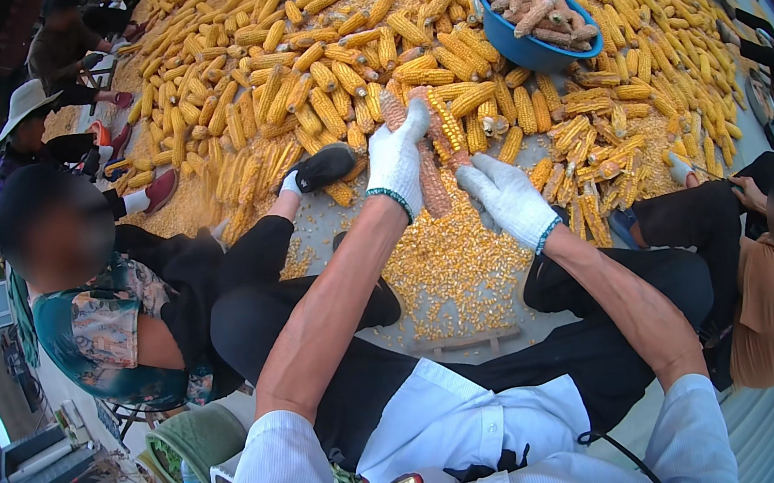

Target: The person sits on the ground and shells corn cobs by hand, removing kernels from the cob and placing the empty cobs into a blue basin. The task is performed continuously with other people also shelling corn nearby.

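Both of my hands wear white knit gloves with green cuffs, raised in front of my knees. My left hand point(397, 167) is wrapped round a bare corn cob point(436, 193), whose ends stick out above and below the fingers. In my right hand point(510, 196) is the lower end of a partly shelled ear of corn point(446, 128), yellow kernels still on one side. The cob and the ear lie close together, and I cannot tell where they touch. Below them loose kernels point(454, 267) cover the ground between my feet.
A large heap of corn ears point(286, 69) spreads ahead. On it rests a blue basin point(533, 48) of bare cobs. A person in a patterned shirt point(115, 326) sits close on my left, another in a tan top point(773, 318) on my right. A green bucket point(200, 437) stands at lower left.
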Demonstrator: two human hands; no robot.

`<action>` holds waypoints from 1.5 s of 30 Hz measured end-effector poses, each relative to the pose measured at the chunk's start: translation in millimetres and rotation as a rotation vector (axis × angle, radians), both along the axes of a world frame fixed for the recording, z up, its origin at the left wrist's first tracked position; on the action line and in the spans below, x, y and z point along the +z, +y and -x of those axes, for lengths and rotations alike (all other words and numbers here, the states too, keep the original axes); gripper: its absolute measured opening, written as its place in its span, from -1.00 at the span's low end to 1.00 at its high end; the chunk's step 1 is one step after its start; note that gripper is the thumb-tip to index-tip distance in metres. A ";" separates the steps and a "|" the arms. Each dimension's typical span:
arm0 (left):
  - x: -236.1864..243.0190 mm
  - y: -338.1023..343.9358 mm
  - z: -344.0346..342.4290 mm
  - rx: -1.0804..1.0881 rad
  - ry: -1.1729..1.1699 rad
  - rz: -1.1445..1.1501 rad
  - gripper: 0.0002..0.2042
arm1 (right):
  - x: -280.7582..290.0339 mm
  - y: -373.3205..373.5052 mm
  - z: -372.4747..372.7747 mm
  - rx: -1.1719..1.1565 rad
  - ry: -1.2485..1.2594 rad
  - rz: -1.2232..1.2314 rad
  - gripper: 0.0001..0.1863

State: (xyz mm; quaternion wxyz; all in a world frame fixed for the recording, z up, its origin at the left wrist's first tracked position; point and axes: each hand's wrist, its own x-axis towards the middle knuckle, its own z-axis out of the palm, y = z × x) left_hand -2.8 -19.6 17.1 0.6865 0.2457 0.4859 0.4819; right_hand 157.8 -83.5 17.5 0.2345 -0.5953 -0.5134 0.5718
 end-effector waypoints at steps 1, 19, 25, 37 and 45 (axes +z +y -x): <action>5.0 -1.7 -2.7 -0.039 -0.021 0.007 -0.58 | -1.8 1.6 -1.4 -0.012 -0.025 0.009 -0.56; -25.8 -3.2 -1.2 0.078 0.206 -0.055 -0.62 | 8.3 -2.8 8.5 0.028 0.164 0.142 -0.55; -4.8 2.4 1.0 0.060 0.055 0.054 -0.58 | 3.1 1.1 4.4 0.010 0.074 0.084 -0.61; -26.0 16.7 15.8 0.061 -0.124 -0.031 -0.62 | -2.9 1.8 -5.5 0.296 -0.583 -0.543 -0.59; -12.3 15.8 16.1 0.020 -0.277 -0.071 -0.63 | 11.4 3.6 -0.6 0.107 0.085 0.048 -0.58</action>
